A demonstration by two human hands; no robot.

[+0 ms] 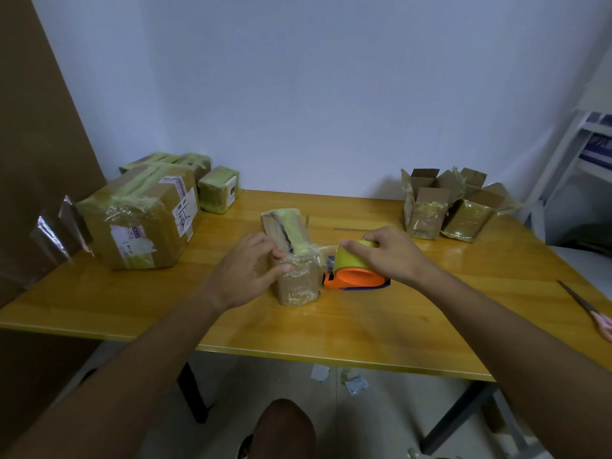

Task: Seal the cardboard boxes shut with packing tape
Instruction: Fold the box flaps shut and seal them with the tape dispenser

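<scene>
I saw the small box mid-table, tape dispenser touching its right side; sealed boxes at the far-left corner, open boxes far-right.

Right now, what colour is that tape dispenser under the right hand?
Bright orange body on the tape dispenser, carrying a yellowish-green roll; seen from the head camera.

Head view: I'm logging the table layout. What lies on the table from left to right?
Large taped box → small box under the left hand → tape dispenser under the right hand → open boxes → scissors.
</scene>
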